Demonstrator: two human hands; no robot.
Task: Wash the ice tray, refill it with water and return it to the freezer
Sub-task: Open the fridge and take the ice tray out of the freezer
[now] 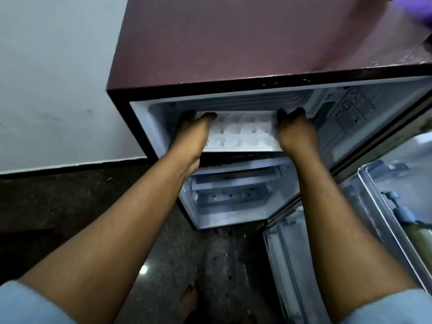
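A white ice tray (242, 133) with several cube cells sits level in the mouth of the freezer compartment (149, 122) at the top of a maroon fridge (233, 43). My left hand (192, 132) grips the tray's left end, fingers curled over its far corner. My right hand (295, 132) grips the right end the same way. Both fingertips reach into the dark of the compartment. I cannot tell whether the cells hold water or ice.
The fridge door (385, 206) stands open to the right, with shelves and a bottle (420, 239) in it. Below the freezer are white fridge shelves (233, 183). A pale wall (46, 78) is on the left, dark stone floor (70, 206) below, and a bare foot (190, 300).
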